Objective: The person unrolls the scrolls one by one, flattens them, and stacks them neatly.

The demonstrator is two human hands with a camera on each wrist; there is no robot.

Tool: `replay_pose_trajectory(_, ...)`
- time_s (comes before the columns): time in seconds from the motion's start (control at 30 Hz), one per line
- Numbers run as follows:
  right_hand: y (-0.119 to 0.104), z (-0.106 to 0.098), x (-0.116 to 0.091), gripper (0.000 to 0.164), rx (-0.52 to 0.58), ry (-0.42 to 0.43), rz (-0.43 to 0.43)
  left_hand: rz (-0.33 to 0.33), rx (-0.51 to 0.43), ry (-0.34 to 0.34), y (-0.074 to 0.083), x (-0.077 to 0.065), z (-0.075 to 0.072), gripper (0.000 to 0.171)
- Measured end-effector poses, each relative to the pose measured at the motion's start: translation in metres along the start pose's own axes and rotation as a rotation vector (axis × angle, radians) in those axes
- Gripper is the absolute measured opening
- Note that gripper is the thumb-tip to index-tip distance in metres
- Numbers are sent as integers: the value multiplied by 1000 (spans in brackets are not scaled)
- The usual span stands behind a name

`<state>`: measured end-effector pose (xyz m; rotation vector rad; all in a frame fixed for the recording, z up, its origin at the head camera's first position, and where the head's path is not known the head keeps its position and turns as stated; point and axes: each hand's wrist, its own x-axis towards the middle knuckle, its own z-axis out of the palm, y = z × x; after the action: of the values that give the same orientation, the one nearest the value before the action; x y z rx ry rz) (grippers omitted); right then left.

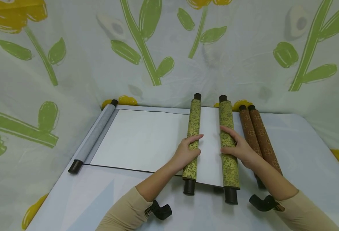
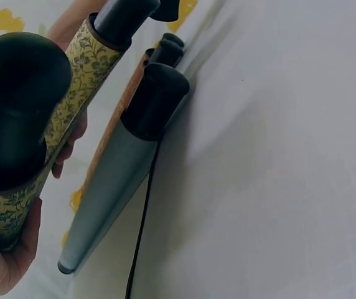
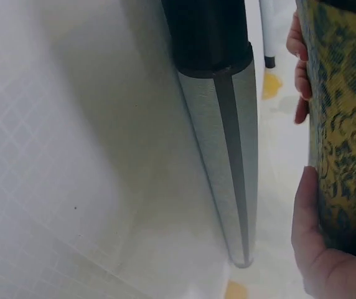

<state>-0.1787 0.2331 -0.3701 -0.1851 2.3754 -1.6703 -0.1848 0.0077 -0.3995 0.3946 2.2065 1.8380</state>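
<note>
My left hand (image 1: 186,150) grips a rolled yellow-green patterned scroll (image 1: 194,122) with black end knobs around its middle. The right hand (image 1: 238,147) holds a second, thicker-looking patterned scroll (image 1: 226,115) alongside, thumb and fingers around it. Both stand apart, roughly parallel, above an unrolled white scroll sheet (image 1: 140,138). In the left wrist view the near patterned scroll (image 2: 10,212) shows its black knob close up. A grey roller (image 2: 112,174) lies on the table below the held scrolls; the right wrist view shows its dark stripe (image 3: 231,143).
At the sheet's left end lies another grey roller (image 1: 97,128) with black knobs. Two brown patterned scrolls (image 1: 263,138) lie side by side beyond my right hand, partly hidden by the forearm. A flower-printed sheet (image 1: 238,57) hangs behind the white table surface (image 1: 299,154).
</note>
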Motion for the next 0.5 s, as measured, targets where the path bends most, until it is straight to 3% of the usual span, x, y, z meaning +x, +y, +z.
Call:
replay_pose_trajectory(0.2, 3, 1, 1, 84, 18, 36, 26, -75, -4, 23, 1, -2, 1, 64)
replay_pose_trajectory(0.43, 8, 6, 4, 88, -92, 95, 32, -83, 108, 57, -4, 1, 2, 64)
replay_pose_trajectory(0.5, 7, 7, 4, 88, -95, 105, 36, -76, 102, 53, -4, 2, 1, 65)
